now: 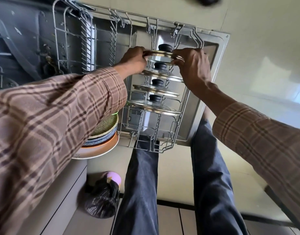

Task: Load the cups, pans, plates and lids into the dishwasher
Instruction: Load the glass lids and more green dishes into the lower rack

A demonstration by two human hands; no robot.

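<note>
Both hands hold one glass lid (162, 55) by its metal rim, over the far end of the pulled-out rack (179, 106): the left hand (134, 59) curls its fingers on the left edge and the right hand (192, 64) pinches the right edge; three more lids (156, 103) already stand in a row in the slots nearer to the person. To do this step well, I think it is best to keep the lid tilted like its neighbours and lower the rim between two prongs just behind the next lid; the knob (164, 47) should face the same way, and the hands should let go only when the lid rests firmly. A stack of plates and a pan (103, 133) waits on the counter at the left.
</note>
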